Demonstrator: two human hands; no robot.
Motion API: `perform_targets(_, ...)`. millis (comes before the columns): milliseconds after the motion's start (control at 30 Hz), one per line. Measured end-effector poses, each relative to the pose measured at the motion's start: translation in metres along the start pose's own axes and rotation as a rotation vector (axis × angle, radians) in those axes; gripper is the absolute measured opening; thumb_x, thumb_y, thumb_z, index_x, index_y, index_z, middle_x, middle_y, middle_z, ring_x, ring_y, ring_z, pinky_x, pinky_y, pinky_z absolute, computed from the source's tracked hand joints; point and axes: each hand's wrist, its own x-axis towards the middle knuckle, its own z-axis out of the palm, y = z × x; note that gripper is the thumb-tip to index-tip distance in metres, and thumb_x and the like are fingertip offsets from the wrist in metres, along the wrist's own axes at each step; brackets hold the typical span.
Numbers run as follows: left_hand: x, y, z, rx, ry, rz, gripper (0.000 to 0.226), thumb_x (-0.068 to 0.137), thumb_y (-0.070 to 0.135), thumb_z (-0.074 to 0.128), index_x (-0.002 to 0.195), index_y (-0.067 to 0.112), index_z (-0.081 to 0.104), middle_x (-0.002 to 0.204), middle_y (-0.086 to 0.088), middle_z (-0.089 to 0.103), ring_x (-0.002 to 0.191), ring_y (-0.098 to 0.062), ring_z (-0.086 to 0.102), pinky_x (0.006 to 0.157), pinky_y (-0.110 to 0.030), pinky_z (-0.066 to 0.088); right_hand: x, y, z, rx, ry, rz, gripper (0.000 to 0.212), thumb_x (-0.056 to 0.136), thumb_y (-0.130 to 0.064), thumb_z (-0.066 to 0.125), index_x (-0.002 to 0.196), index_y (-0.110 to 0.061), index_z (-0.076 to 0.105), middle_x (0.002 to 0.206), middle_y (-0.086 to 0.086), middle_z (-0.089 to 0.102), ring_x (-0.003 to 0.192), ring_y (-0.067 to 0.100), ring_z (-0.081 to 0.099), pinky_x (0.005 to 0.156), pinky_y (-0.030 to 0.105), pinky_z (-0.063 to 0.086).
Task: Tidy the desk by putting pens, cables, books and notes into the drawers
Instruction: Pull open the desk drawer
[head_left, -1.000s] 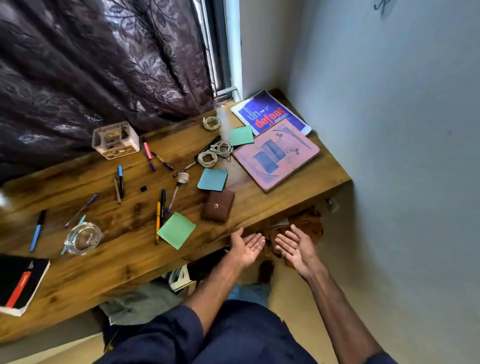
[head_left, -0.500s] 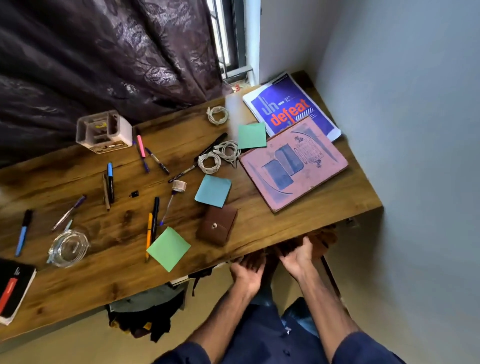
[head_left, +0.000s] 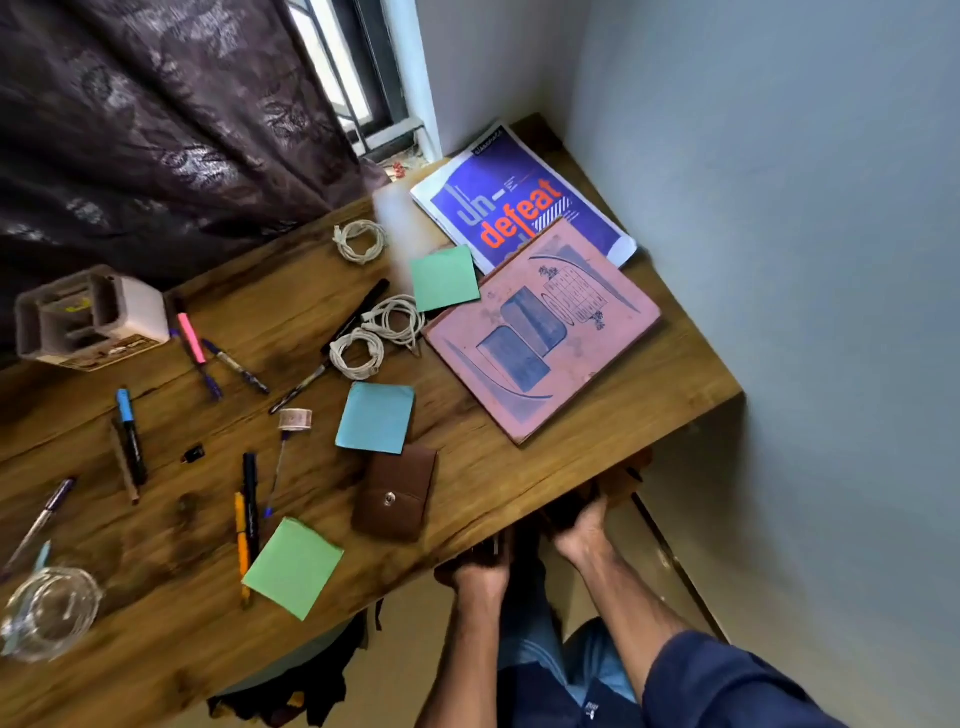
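Left hand and right hand both under desk front edge; fingers hidden, grip state can't tell.

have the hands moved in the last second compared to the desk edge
Yes. The left hand and right hand have gone from open, clear of the desk, to tucked under its front edge, fingers hidden beneath.

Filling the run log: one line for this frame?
stage: reaching under desk edge | left hand: under edge | right hand: under edge | pens, cables, notes: still on desk
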Motion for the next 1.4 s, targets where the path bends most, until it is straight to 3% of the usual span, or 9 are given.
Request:
perform_targets(100, -0.014, 0.001, 0.000, -0.014, -0.047, -0.022, 0.054, 0.101, 0.045, 0.032, 0.116, 0.003, 0.064, 0.111, -0.020, 0.065, 0.096, -0.038, 0.062, 0.063, -0.051, 0.060, 0.004, -0.003, -0.009, -0.011, 0.012, 0.003, 0.059, 0.095, -0.055, 0.046, 0.128, -0.011, 0.065, 0.117, 0.020, 0.069, 0.108, 0.038, 0.062, 0.105, 0.052, 0.047)
perform_targets(333, -0.020, -0.011, -0.034, 0.065, 0.064, 0.041, 0.059, 0.101, 0.047, 0.029, 0.126, 0.004, 0.059, 0.124, -0.024, 0.061, 0.121, -0.042, 0.057, 0.107, -0.054, 0.045, -0.010, -0.006, -0.049, -0.044, -0.005, -0.006, 0.061, 0.086, -0.060, 0.058, 0.121, -0.012, 0.068, 0.112, 0.018, 0.071, 0.106, 0.036, 0.064, 0.098, 0.047, 0.050)
perform_targets(467, -0.023, -0.026, -0.072, 0.142, 0.017, 0.051, 0.054, 0.102, 0.046, 0.032, 0.112, 0.001, 0.060, 0.118, -0.024, 0.062, 0.114, -0.042, 0.059, 0.102, -0.055, 0.049, -0.021, -0.009, -0.088, -0.149, -0.017, 0.010, 0.059, 0.092, -0.059, 0.054, 0.123, -0.010, 0.066, 0.120, 0.021, 0.068, 0.109, 0.037, 0.063, 0.104, 0.051, 0.047)
perform_targets(600, -0.032, -0.047, -0.110, 0.597, -0.014, 0.116, 0.048, 0.108, 0.034, 0.028, 0.114, -0.005, 0.056, 0.102, -0.024, 0.064, 0.089, -0.039, 0.062, 0.072, -0.051, 0.054, -0.052, -0.011, -0.119, -0.589, 0.045, -0.061, 0.040, 0.106, -0.031, 0.041, 0.121, -0.002, 0.063, 0.120, 0.022, 0.068, 0.105, 0.034, 0.065, 0.074, 0.041, 0.056)
perform_targets(767, -0.070, -0.066, -0.158, 1.796, -0.238, 1.065, 0.004, 0.094, 0.035, 0.060, 0.094, 0.032, 0.062, 0.091, 0.008, 0.069, 0.080, -0.012, 0.066, 0.071, -0.039, 0.061, -0.142, -0.011, -0.125, -1.350, -0.212, -0.641, 0.021, 0.096, -0.025, 0.063, 0.085, -0.015, 0.078, 0.081, 0.000, 0.077, 0.080, 0.017, 0.074, 0.070, 0.031, 0.060)
perform_targets(867, -0.104, -0.062, -0.147, 1.940, -0.357, 1.705, 0.011, 0.093, 0.023, 0.059, 0.104, 0.025, 0.060, 0.098, 0.008, 0.058, 0.087, -0.009, 0.053, 0.073, -0.022, 0.049, -0.154, -0.007, -0.109, -1.732, -0.389, -1.056, 0.024, 0.093, -0.032, 0.062, 0.108, -0.020, 0.075, 0.105, -0.008, 0.072, 0.097, 0.006, 0.067, 0.085, 0.022, 0.053)
perform_targets(933, -0.104, -0.050, -0.140, 2.115, -0.262, 1.835, 0.022, 0.092, 0.025, 0.058, 0.113, 0.018, 0.061, 0.107, 0.000, 0.059, 0.096, -0.017, 0.055, 0.080, -0.029, 0.051, -0.139, -0.001, -0.104, -2.033, -0.506, -1.020, 0.039, 0.095, -0.035, 0.054, 0.127, -0.014, 0.065, 0.129, 0.003, 0.064, 0.123, 0.017, 0.057, 0.105, 0.031, 0.046)
perform_targets(1067, -0.095, -0.027, -0.166, 2.464, -0.215, 1.474, 0.031, 0.101, 0.033, 0.041, 0.105, 0.017, 0.067, 0.106, -0.009, 0.068, 0.093, -0.026, 0.064, 0.083, -0.042, 0.055, -0.132, 0.010, -0.126, -2.610, -0.458, -1.005, 0.035, 0.099, -0.036, 0.046, 0.110, -0.012, 0.068, 0.110, 0.014, 0.071, 0.105, 0.033, 0.066, 0.088, 0.039, 0.050)
perform_targets(1400, -0.119, -0.057, -0.269, 2.497, -0.306, 1.276, 0.030, 0.096, 0.006, 0.051, 0.121, 0.020, 0.061, 0.112, -0.006, 0.065, 0.100, -0.023, 0.063, 0.086, -0.037, 0.056, -0.158, 0.007, -0.222, -2.513, -0.462, -0.764, 0.010, 0.098, -0.028, 0.059, 0.103, -0.025, 0.067, 0.087, -0.005, 0.065, 0.076, 0.010, 0.064, 0.059, 0.021, 0.044)
